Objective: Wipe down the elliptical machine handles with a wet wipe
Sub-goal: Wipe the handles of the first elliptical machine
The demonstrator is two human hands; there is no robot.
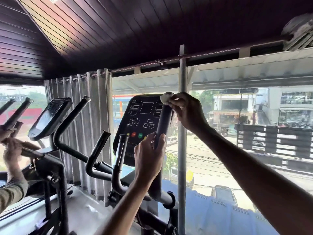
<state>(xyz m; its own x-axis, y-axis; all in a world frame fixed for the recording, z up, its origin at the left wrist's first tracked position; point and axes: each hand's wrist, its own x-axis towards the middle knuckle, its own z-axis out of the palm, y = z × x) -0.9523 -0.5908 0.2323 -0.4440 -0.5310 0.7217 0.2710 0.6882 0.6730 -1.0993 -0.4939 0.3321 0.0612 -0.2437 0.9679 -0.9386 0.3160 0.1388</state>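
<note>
Where the dark slatted ceiling (118, 31) comes down to the glass, 1 grey curtain (84, 116) hangs bunched on a rail. Full-height window (237, 150) with a street below, 1 metal post (183, 158) in front of the glass.

Count: 2 machines side by side, 2 consoles. The near console (140, 119) is dead centre, the second console (49, 116) to its left. Black bars on the near machine: probably 4, but overlap makes that count shaky.

1 wet wipe (165, 98), white and wadded, sits on the top end of the upright handle (163, 122), which stands in front of the near console's right edge.

Right hand (188, 112): arm extended in from the right, fingertips pinching the wipe against the handle tip.

Left hand (149, 155): forearm up from below, fingers and thumb wrapped round the handle's lower part.

2 more hands, another person's hands (11, 150), hold the second machine's bars at the left edge.
</note>
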